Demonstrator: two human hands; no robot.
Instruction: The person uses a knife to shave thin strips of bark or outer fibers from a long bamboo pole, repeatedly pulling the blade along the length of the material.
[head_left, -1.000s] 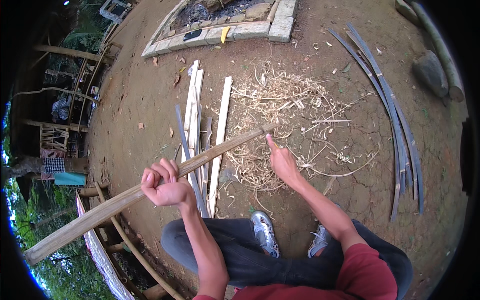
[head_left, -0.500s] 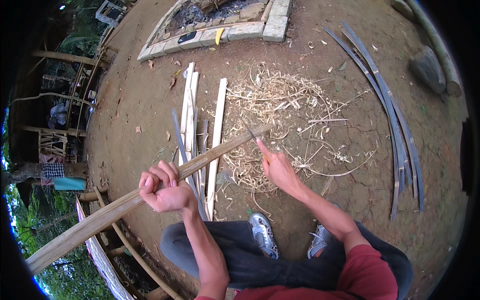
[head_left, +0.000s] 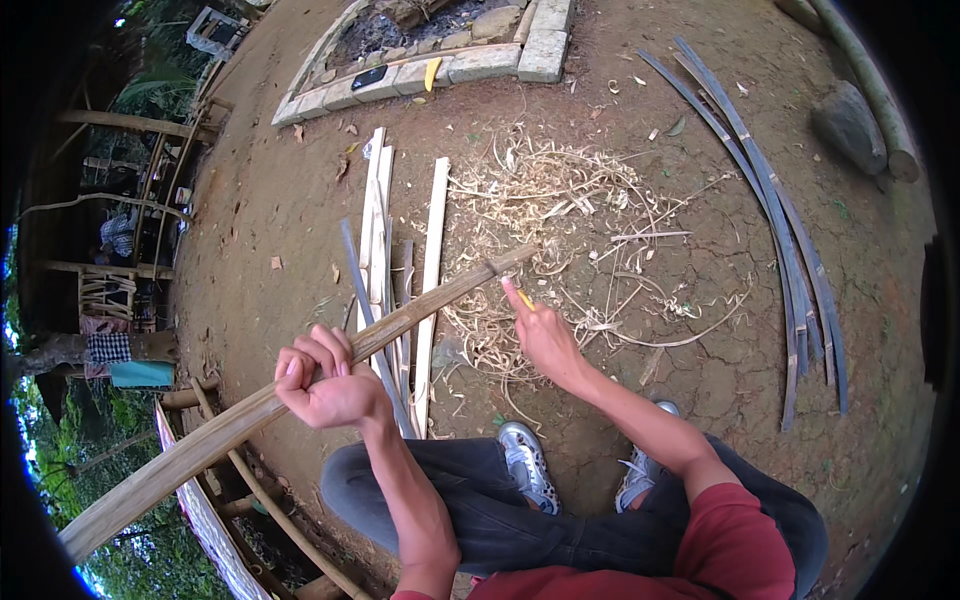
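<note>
Brown earth (head_left: pixel 262 200) strewn with pale curled wood shavings (head_left: pixel 545 190) fronts a grey stone-edged fire pit (head_left: pixel 490 66); a pale sheet (head_left: pixel 190 500) at left bears unreadable markings. A long tan bamboo pole (head_left: pixel 430 303) slants above the ground. The left hand (head_left: pixel 335 385), palm up, curls its fingers at mid-pole, grip impossible to tell; the right hand (head_left: pixel 548 340), index finger extended, clasps a yellow-handled knife (head_left: pixel 527 300), dark blade crossing the pole's far end.

The pole (head_left: pixel 400 322) looks like matt, grainy wood, the slats (head_left: pixel 436 225) smooth wood, the shavings (head_left: pixel 540 188) papery wood, the blocks (head_left: pixel 480 66) rough stone, the boulder (head_left: pixel 848 128) smoother stone, the trousers (head_left: pixel 480 505) matt cloth, the ground (head_left: pixel 700 385) rough, cracked earth.
</note>
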